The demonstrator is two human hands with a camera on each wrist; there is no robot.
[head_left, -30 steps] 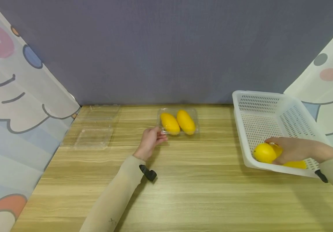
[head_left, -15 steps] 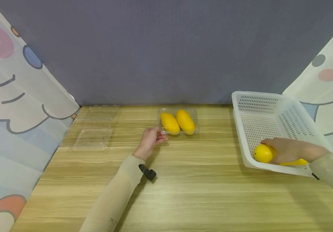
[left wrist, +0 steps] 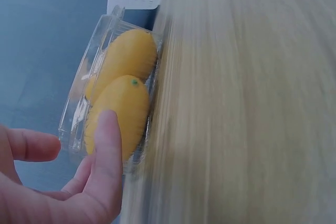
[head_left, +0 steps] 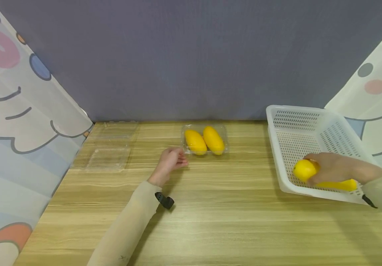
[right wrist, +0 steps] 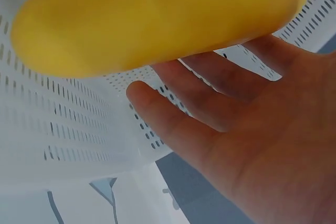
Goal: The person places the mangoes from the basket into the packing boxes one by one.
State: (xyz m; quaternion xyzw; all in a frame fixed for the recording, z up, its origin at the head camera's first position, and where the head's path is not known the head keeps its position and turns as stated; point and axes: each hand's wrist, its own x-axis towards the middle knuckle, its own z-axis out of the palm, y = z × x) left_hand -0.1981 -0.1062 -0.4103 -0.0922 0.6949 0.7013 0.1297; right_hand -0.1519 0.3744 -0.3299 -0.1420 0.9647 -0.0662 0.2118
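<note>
My right hand [head_left: 335,168] reaches into the white basket [head_left: 274,159] and grips a yellow mango [head_left: 303,170] at its left end, thumb and fingers on either side. A second mango [head_left: 342,185] lies beneath the hand. In the right wrist view, a large mango [right wrist: 157,19] crosses the top, with several fingers passing behind it. My left hand [head_left: 168,164] hovers by the front left corner of a clear plastic clamshell box [head_left: 223,132] with two mangoes [head_left: 213,140] inside. Its fingers [left wrist: 107,140] are loosely bent and hold nothing; in the left wrist view they overlap the box.
An open clear clamshell [head_left: 107,159] lies flat on the wooden table [head_left: 210,221] at the left, hard to see against the wood. A grey panel [head_left: 184,59] stands along the back, with printed cloth [head_left: 11,122] at the left side and more at the right.
The right hand moves slightly up with the mango, showing more of the one below. The left hand draws back a little toward the front left, away from the box corner.
</note>
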